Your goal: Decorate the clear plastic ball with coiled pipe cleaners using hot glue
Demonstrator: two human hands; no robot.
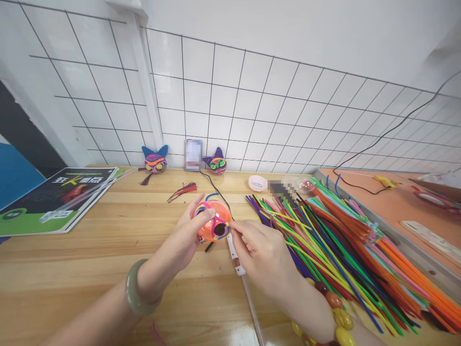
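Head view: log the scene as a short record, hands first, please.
Left hand: holds the orange ball
Right hand: fingertips at the ball's right edge; anything pinched is too small to tell
Ball surface: coloured strips, dark oval patch
Beside right hand: white tool, partly hidden
Right side: pipe cleaners, many colours
Back: blue-eared figure, purple-eared figure
Left side: magazine

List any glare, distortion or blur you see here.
Head view: bright highlights on the glossy orange ball and a pale sheen on the wooden table; head view: lines of the gridded wall lean outward toward the sides, probably wide-angle distortion; head view: coarse pixel blocks mask the upright device, hiding its detail.
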